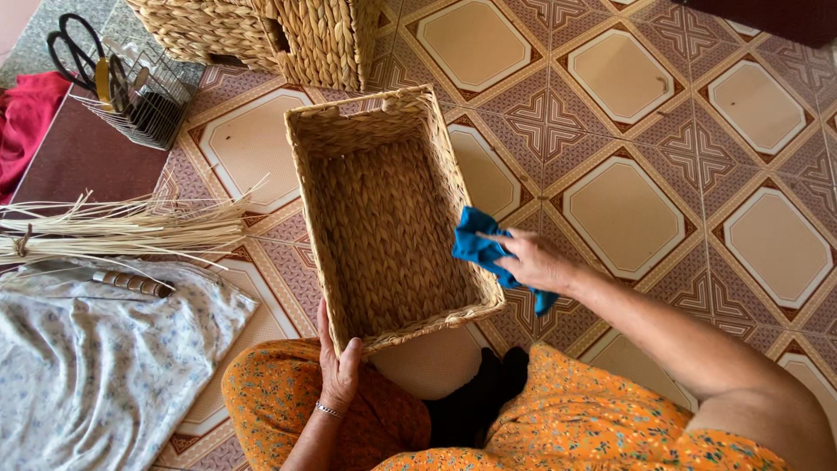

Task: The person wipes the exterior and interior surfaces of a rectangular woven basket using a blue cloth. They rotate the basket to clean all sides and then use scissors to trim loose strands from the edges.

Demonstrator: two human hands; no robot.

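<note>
A rectangular woven straw basket stands open on the tiled floor in front of me, nothing inside it. My left hand grips its near rim at the left corner, thumb over the edge. My right hand holds a crumpled blue cloth against the outside of the basket's right wall, near the rim. My knees in orange patterned fabric sit just below the basket.
A bundle of pale straw strips lies at left above a light floral cloth. A wire rack with black scissors stands at upper left beside a red cloth. Larger woven baskets sit at the top.
</note>
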